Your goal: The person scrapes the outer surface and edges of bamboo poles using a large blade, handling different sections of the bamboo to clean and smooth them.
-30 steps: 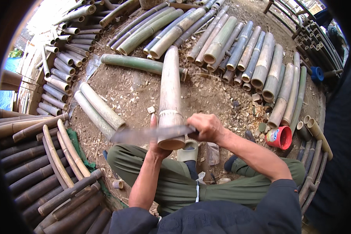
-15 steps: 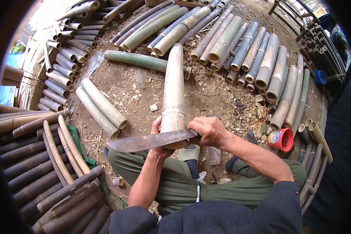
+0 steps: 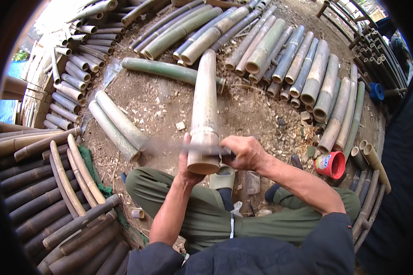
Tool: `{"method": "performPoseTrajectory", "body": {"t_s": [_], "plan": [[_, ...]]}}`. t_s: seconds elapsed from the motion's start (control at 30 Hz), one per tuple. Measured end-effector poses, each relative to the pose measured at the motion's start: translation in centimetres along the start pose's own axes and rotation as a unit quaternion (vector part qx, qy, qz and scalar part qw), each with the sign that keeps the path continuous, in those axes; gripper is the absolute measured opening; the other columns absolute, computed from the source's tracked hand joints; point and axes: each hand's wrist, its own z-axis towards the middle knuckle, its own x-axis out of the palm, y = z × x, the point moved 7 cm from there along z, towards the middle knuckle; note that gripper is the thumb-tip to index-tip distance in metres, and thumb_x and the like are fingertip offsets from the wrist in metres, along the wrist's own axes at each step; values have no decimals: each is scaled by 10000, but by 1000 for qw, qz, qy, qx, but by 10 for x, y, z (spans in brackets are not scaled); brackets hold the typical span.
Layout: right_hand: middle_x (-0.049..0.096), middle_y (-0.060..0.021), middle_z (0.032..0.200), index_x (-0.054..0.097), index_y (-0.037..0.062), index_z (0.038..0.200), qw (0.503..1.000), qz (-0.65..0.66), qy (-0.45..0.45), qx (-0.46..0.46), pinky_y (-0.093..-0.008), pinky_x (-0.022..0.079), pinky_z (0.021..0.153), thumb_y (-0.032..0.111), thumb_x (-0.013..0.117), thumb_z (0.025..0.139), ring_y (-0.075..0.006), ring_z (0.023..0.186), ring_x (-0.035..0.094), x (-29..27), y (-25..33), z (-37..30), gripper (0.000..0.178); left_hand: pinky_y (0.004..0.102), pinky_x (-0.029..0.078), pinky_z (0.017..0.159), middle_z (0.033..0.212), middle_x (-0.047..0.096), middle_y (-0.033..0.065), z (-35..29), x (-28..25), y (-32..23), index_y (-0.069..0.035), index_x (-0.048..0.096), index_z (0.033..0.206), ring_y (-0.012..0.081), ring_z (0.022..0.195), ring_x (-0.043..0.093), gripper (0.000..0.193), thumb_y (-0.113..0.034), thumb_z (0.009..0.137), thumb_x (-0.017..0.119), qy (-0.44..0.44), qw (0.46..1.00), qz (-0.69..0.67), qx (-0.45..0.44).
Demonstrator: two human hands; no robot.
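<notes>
1. Over the green pole (image 3: 165, 68): far end of bamboo tube (image 3: 204, 101); near end well apart from pole.
2. Well nearside of pole: left hand (image 3: 185, 165) gripping tube, right hand (image 3: 247, 152) closed on knife (image 3: 207, 149).
3. Step looks like shaving around node ring (image 3: 203, 130); knife blurred, contact unclear.
4. Next stroke likely needs 2 firm grips, shallow angle.

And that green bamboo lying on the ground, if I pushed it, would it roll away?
It might roll, because the green bamboo looks round. But the pale bamboo tube by the left hand seems to lie across it, so that could pin it. It would probably feel stiff, not floppy, since it looks like a thick, woody pole.
</notes>
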Motion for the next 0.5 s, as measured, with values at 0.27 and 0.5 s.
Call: {"method": "performPoseTrajectory", "body": {"t_s": [0.27, 0.5], "plan": [[624, -91, 693, 575, 61, 848, 1000, 1, 16, 7, -389, 547, 481, 217, 726, 820, -229, 561, 642, 3, -2, -5, 219, 458, 607, 761, 1104, 670, 180, -8, 0, 2, -6, 513, 1332, 312, 924, 702, 684, -581, 981, 396, -46, 999, -3, 26], [616, -105, 683, 519, 50, 778, 975, -129, 126, 131, -333, 522, 432, 180, 701, 848, -203, 547, 623, 13, -43, -17, 234, 462, 584, 801, 1100, 669, 156, -3, -4, 1, -19, 537, 1314, 310, 895, 694, 638, -539, 975, 389, -51, 998, 39, 2]]}}
